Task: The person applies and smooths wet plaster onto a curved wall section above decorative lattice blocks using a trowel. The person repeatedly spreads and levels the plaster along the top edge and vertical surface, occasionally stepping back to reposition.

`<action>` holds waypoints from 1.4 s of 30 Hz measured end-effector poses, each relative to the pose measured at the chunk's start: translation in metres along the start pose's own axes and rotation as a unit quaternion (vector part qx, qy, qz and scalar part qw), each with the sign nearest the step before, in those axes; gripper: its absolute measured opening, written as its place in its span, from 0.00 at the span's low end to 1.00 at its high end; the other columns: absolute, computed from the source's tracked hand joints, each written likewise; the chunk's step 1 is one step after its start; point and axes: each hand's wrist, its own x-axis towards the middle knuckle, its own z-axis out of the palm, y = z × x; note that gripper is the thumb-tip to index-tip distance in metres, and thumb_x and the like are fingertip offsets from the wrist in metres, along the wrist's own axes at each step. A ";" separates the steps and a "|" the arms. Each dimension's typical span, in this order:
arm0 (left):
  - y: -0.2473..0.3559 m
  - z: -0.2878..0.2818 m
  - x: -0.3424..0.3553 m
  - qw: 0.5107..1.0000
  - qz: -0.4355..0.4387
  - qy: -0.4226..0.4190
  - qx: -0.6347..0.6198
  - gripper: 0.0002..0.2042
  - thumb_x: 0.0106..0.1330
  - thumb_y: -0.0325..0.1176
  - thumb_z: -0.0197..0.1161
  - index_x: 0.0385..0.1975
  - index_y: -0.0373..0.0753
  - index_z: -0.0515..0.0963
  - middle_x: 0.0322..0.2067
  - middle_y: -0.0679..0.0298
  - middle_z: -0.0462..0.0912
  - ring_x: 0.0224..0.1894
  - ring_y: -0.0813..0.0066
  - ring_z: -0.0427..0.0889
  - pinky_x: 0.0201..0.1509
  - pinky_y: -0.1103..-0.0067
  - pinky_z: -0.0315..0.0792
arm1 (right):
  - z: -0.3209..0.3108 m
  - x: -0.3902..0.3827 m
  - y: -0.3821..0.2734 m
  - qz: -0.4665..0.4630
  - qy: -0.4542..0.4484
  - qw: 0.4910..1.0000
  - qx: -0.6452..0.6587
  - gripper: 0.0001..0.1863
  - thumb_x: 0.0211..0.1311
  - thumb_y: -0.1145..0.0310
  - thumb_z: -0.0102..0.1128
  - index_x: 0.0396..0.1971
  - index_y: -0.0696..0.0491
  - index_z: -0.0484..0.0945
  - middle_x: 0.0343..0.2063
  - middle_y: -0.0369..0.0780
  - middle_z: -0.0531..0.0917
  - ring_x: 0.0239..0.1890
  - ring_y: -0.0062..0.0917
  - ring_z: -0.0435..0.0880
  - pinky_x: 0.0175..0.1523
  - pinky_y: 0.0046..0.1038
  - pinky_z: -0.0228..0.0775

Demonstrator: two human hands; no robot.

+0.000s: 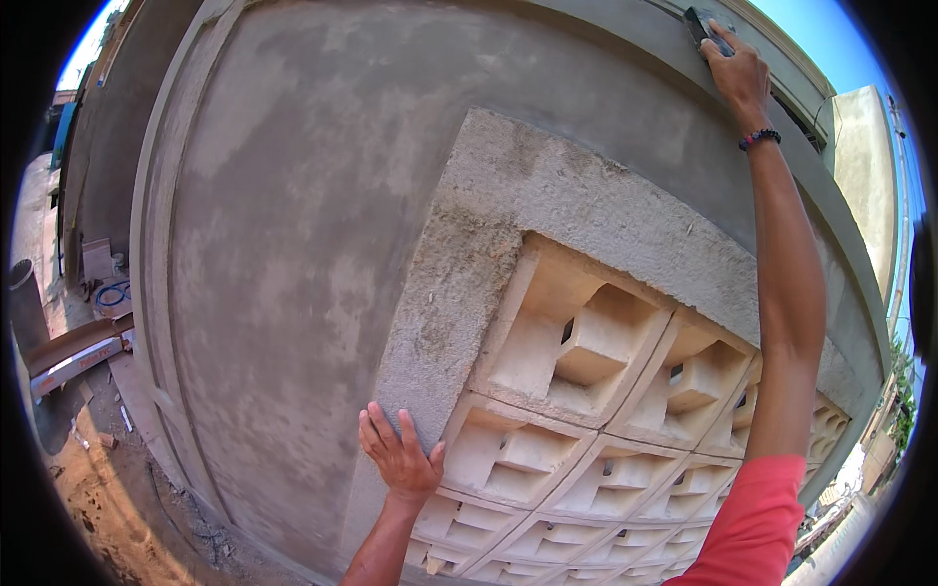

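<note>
A grey plastered wall [274,264] fills most of the view, with a raised, rough pale border [606,200] framing a grid of cream breeze blocks [596,352] at the lower right. My right hand [735,73] is raised to a grey ledge [645,34] along the top of the wall, gripping a dark rectangular block tool [700,29] against it. A beaded bracelet circles that wrist. My left hand [399,447] rests on the border at the left of the blocks, fingers spread and holding nothing.
At the left are a grey upright pipe [24,293], a coiled blue hose [112,295], boards and debris [83,361] on sandy ground [98,469]. A pale wall [860,166] stands beyond the right edge, with a pole and some greenery.
</note>
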 end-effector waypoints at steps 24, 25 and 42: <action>0.003 0.000 -0.001 1.000 -0.004 -0.004 -0.009 0.32 0.72 0.53 0.40 0.68 0.35 0.52 0.67 0.35 0.48 0.66 0.32 0.51 0.64 0.45 0.49 | -0.015 -0.006 0.017 -0.020 -0.017 1.000 0.009 0.22 0.56 0.52 0.59 0.54 0.32 0.78 0.46 0.51 0.80 0.47 0.43 0.80 0.53 0.41 0.72; 0.003 0.000 -0.001 1.000 -0.003 -0.007 -0.015 0.32 0.72 0.53 0.40 0.68 0.35 0.52 0.67 0.35 0.48 0.66 0.32 0.51 0.64 0.45 0.48 | -0.010 0.000 0.006 -0.009 -0.034 0.999 0.015 0.22 0.58 0.54 0.59 0.54 0.33 0.78 0.48 0.51 0.79 0.52 0.42 0.78 0.56 0.40 0.69; 0.007 -0.001 0.002 1.000 0.006 0.004 0.002 0.33 0.72 0.54 0.40 0.68 0.34 0.52 0.67 0.36 0.48 0.66 0.33 0.51 0.65 0.46 0.48 | -0.088 -0.089 0.222 0.213 0.021 0.968 -0.134 0.26 0.55 0.48 0.57 0.56 0.35 0.77 0.47 0.51 0.81 0.53 0.40 0.78 0.57 0.39 0.68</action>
